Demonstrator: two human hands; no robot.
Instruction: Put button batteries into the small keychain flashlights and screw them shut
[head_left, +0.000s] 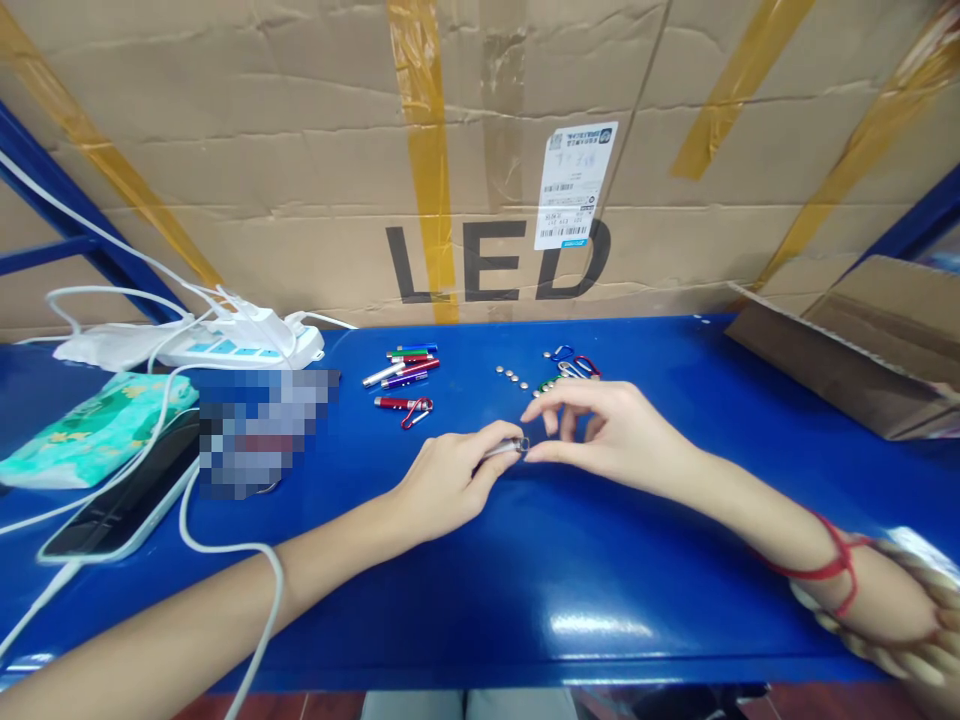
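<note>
A big cardboard surface (315, 160) marked LED is standing behind the blue worktop (600, 570), and an open carton (817, 375) is sitting at its right end. The left hand (442, 485) and right hand (622, 430) are meeting near the middle. A white cable (277, 585) is crossing the left forearm, so small, calm movements seem wise to avoid tugging it. At the left, a green packet (97, 425), a power strip (225, 345) and a phone (124, 500) are lying close together, apart from the work.

Beyond the left hand, several coloured pen-like tubes (409, 369) are lying in a loose pile, with a red tube (392, 403) just nearer. The silvery tube (499, 449) is resting between the left thumb and forefinger, which are closing narrowly around it and pointing its end toward the right hand. Carabiners (589, 366) and small round discs (511, 377) are lying beyond the right hand; its curled fingers should probably be staying clear of them.

At the tube's end a metal loop (523, 445) is showing. The right thumb and forefinger are standing slightly apart beside it; whether the thumb is touching it, I cannot tell. A firm left pinch and light right fingertips would be suiting such a small part.
</note>
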